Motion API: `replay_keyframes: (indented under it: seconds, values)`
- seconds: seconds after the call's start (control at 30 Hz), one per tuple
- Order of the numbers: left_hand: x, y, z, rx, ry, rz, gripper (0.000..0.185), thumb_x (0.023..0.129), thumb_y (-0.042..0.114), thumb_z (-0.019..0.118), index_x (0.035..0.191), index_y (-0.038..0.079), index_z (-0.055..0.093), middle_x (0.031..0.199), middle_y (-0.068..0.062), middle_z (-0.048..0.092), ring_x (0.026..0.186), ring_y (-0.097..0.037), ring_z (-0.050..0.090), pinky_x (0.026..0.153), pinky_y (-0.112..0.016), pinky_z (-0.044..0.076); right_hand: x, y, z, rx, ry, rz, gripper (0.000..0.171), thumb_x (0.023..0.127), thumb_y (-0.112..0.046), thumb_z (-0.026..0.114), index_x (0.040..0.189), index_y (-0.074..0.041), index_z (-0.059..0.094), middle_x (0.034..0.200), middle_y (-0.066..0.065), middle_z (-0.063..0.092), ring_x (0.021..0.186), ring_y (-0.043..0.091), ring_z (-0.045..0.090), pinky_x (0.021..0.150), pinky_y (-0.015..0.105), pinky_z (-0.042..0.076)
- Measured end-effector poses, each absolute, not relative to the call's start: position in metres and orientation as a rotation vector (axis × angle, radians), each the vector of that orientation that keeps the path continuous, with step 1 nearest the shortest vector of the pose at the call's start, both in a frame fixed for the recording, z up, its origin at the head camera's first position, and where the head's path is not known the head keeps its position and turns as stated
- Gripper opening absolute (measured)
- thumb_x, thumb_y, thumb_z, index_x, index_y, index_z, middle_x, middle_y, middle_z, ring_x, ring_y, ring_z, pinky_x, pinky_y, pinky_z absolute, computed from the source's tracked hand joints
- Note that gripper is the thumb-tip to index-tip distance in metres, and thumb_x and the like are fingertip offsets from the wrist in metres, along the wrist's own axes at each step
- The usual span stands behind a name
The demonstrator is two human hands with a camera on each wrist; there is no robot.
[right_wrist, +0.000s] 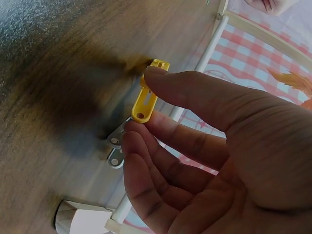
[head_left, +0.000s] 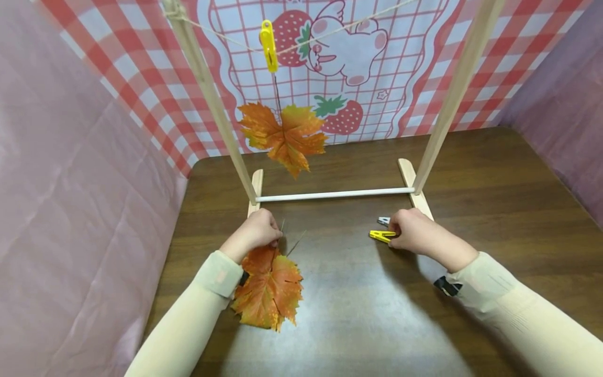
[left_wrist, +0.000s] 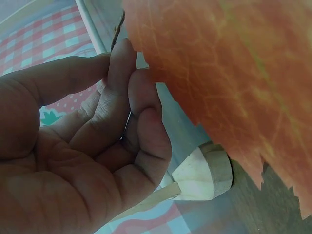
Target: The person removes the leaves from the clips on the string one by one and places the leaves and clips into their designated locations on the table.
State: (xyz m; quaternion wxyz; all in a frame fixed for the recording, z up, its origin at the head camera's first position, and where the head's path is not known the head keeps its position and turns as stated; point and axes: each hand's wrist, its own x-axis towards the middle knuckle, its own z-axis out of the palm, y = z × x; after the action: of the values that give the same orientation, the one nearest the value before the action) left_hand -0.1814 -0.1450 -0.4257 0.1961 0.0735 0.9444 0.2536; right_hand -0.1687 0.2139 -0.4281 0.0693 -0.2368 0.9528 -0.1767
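In the head view my left hand (head_left: pixel 258 230) pinches a thin leaf stem (left_wrist: pixel 117 31) between thumb and fingertips. Orange maple leaves (head_left: pixel 270 290) overlap just below that hand, and a second stem pokes out to its right. My right hand (head_left: pixel 414 233) holds a yellow clothespin (head_left: pixel 380 236) between thumb and forefinger, low over the table. Right behind it lies a grey clothespin (head_left: pixel 383 221), partly hidden by the fingers. Higher up, another yellow clothespin (head_left: pixel 269 46) on the string (head_left: pixel 221 35) grips the stem of a hanging orange leaf (head_left: pixel 284 135).
A wooden frame stands at the back, with a left post (head_left: pixel 214 104), a right post (head_left: pixel 454 99) and a white crossbar (head_left: pixel 334 195) low between them. Brown wood-grain table (head_left: pixel 339 314) spreads under both arms. A red checked cloth (head_left: pixel 160 89) with strawberries hangs behind.
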Motion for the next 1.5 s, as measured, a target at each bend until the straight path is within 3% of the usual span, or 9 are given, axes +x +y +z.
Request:
replay_keyframes:
  seconds: [0.67,0.97,1.5]
  values:
    - [-0.183,-0.151,-0.428,0.159,2.651,0.749,0.024,0.079,0.019,0.065,0.059,0.005,0.068,0.055,-0.008,0.062,0.042,-0.012,0.05,0.042,-0.026,0.04,-0.168,0.216,-0.431,-0.688,2.852,-0.498,0.025,0.056,-0.017,0.081,0.06,-0.012,0.056,0.056,-0.006,0.045,0.053,0.014,0.041,0.05,0.03,0.035]
    - [-0.183,-0.154,-0.423,0.152,2.775,0.819,0.011,0.076,0.019,0.065,0.071,0.01,0.069,0.067,0.0,0.061,0.058,-0.015,0.054,0.052,-0.028,0.044,-0.17,0.217,-0.425,-0.69,2.856,-0.568,0.021,0.058,-0.019,0.081,0.063,-0.012,0.062,0.056,-0.008,0.047,0.053,0.012,0.041,0.05,0.03,0.035]
    - [-0.178,-0.157,-0.411,0.266,2.838,1.204,0.016,0.081,0.016,0.066,0.092,0.004,0.068,0.081,-0.002,0.064,0.074,-0.014,0.06,0.067,-0.03,0.048,-0.173,0.219,-0.411,-0.619,2.898,-0.814,0.026,0.067,-0.02,0.079,0.084,-0.004,0.069,0.069,-0.003,0.062,0.064,0.01,0.057,0.06,0.031,0.046]
